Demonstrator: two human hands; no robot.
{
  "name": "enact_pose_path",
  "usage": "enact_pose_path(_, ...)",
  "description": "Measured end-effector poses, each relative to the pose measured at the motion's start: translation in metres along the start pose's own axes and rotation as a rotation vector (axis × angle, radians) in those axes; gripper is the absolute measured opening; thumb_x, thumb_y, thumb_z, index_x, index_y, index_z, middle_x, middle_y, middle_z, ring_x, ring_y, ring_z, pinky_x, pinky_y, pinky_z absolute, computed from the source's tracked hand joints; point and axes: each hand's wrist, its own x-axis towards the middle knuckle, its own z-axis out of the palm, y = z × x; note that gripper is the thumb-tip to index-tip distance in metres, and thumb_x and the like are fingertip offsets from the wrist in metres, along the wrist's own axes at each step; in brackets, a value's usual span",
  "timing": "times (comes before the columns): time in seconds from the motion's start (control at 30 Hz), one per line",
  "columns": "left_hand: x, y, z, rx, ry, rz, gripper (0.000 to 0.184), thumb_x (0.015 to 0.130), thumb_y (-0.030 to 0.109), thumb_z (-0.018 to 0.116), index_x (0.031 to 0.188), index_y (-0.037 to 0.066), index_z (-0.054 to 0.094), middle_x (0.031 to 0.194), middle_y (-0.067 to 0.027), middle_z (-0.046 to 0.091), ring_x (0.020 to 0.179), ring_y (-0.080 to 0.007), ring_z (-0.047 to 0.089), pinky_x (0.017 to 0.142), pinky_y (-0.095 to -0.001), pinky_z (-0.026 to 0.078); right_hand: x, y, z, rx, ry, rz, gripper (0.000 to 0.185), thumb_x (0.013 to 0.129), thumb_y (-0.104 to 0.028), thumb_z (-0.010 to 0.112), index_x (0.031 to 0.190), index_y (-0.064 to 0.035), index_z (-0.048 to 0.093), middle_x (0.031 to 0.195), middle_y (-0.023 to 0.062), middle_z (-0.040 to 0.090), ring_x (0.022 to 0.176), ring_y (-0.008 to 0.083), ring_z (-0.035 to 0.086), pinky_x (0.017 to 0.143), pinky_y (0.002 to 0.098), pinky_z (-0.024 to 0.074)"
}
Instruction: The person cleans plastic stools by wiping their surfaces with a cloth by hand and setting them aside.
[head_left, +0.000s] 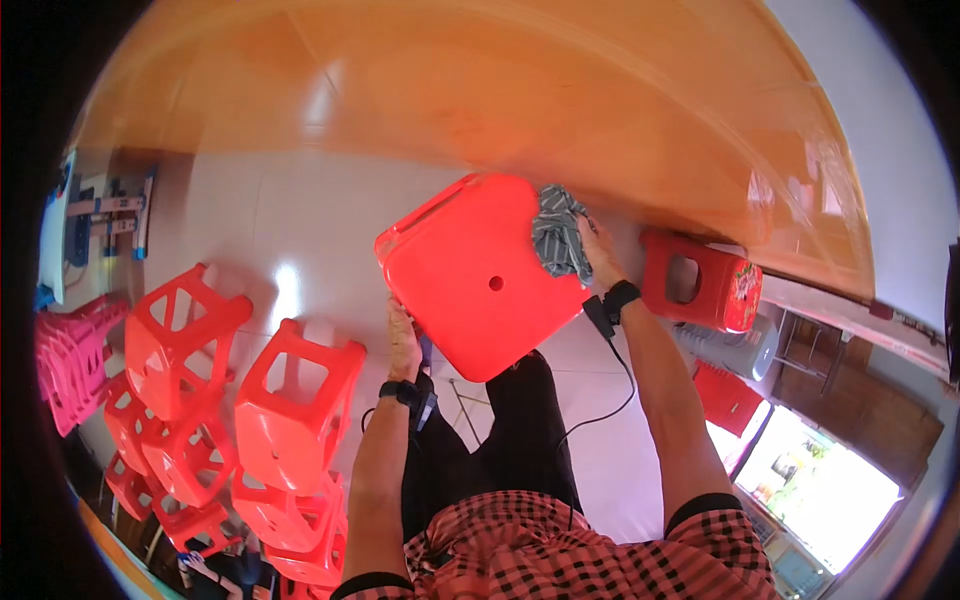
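Observation:
A red plastic stool (470, 290) is held up in front of me, its square seat with a round hole facing me. My left hand (403, 340) grips the stool's lower left edge. At the right edge of the seat, my right hand (600, 255) holds a crumpled grey striped cloth (560, 232) against the stool. The fingers of my right hand are partly hidden behind the cloth.
Several red stools (295, 410) are stacked at the left, with pink stools (75, 360) beyond them. Another red stool (700, 280) stands at the right. An orange surface (450, 80) spans the top. A person's arm (210, 572) shows at lower left.

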Motion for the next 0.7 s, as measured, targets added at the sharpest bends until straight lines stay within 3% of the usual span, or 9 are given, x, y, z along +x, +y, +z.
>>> enact_pose_path(0.07,0.001,-0.009,0.008,-0.07,-0.044,0.209,0.064,0.094,0.059,0.035,0.132,0.008,0.041,0.12,-0.0044,0.052,0.101,-0.0162,0.054,0.083,-0.0316,0.047,0.015,0.019,-0.006,0.013,-0.044,-0.048,0.045,0.089,-0.047,0.051,0.108,-0.0076,0.062,0.102,0.0112,0.064,0.093,0.0201,0.06,0.081,0.0369,0.0478)
enact_pose_path(0.13,0.0,-0.013,0.004,-0.053,-0.062,0.243,0.063,0.094,0.058,0.037,0.13,0.007,0.043,0.119,-0.0041,0.053,0.102,-0.0152,0.055,0.084,-0.0317,0.047,0.019,0.02,-0.007,0.045,-0.089,-0.094,0.045,0.091,-0.049,0.049,0.107,-0.0092,0.063,0.102,0.0105,0.064,0.088,0.0192,0.061,0.078,0.0374,0.0495)
enact_pose_path(0.2,-0.001,-0.012,-0.001,-0.023,-0.078,0.274,0.062,0.094,0.057,0.038,0.128,0.005,0.045,0.118,-0.0037,0.054,0.102,-0.0143,0.055,0.084,-0.0318,0.047,0.016,0.013,-0.013,0.332,-0.362,0.062,0.043,0.093,-0.051,0.045,0.104,-0.012,0.061,0.091,0.0069,0.063,0.073,0.0206,0.06,0.07,0.041,0.0516)
enact_pose_path(0.3,0.001,-0.01,0.004,-0.053,-0.143,0.251,0.059,0.094,0.055,0.043,0.124,0.004,0.048,0.114,-0.0039,0.057,0.1,-0.0149,0.056,0.086,-0.0322,0.047,0.017,0.012,-0.013,0.464,-0.503,0.147,0.043,0.093,-0.051,0.045,0.104,-0.0121,0.061,0.091,0.0068,0.063,0.073,0.0207,0.06,0.07,0.0411,0.0517)
enact_pose_path(0.37,0.001,-0.015,0.009,-0.178,0.121,0.208,0.051,0.095,0.048,0.046,0.121,0.005,0.051,0.114,-0.0034,0.056,0.097,-0.0144,0.056,0.083,-0.0302,0.047,0.017,0.013,-0.011,0.509,-0.551,0.174,0.043,0.093,-0.051,0.045,0.104,-0.0121,0.061,0.091,0.0068,0.063,0.073,0.0208,0.06,0.07,0.0412,0.0517)
enact_pose_path(0.4,0.0,-0.013,0.011,-0.183,0.14,0.205,0.051,0.095,0.048,0.046,0.121,0.005,0.051,0.114,-0.0034,0.056,0.097,-0.0144,0.056,0.083,-0.0302,0.047,0.017,0.013,-0.009,0.528,-0.572,0.185,0.043,0.093,-0.051,0.045,0.104,-0.0122,0.061,0.091,0.0068,0.063,0.073,0.0208,0.06,0.07,0.0412,0.0517)
enact_pose_path(0.47,-0.003,-0.006,0.014,-0.29,0.306,0.02,0.044,0.096,0.043,0.045,0.118,0.006,0.053,0.113,-0.0028,0.056,0.096,-0.0148,0.056,0.081,-0.0294,0.048,0.017,0.011,-0.008,0.56,-0.603,0.206,0.043,0.093,-0.051,0.045,0.103,-0.0122,0.061,0.091,0.0067,0.063,0.072,0.0209,0.06,0.07,0.0413,0.0517)
enact_pose_path(0.6,-0.003,0.007,0.018,-0.164,0.41,-0.02,0.041,0.097,0.039,0.041,0.117,0.005,0.053,0.111,-0.0036,0.057,0.097,-0.0161,0.056,0.082,-0.0296,0.047,0.018,0.007,-0.003,0.583,-0.635,0.214,0.043,0.093,-0.051,0.045,0.103,-0.0123,0.061,0.09,0.0067,0.063,0.072,0.0211,0.06,0.07,0.0414,0.0517)
enact_pose_path(0.7,-0.011,0.001,0.01,-0.042,0.325,0.025,0.043,0.098,0.038,0.039,0.117,0.003,0.053,0.109,-0.0056,0.058,0.097,-0.0182,0.057,0.084,-0.031,0.047,0.015,0.005,-0.002,0.598,-0.645,0.231,0.043,0.093,-0.051,0.044,0.103,-0.0124,0.061,0.09,0.0066,0.062,0.072,0.0212,0.06,0.07,0.0416,0.0517)
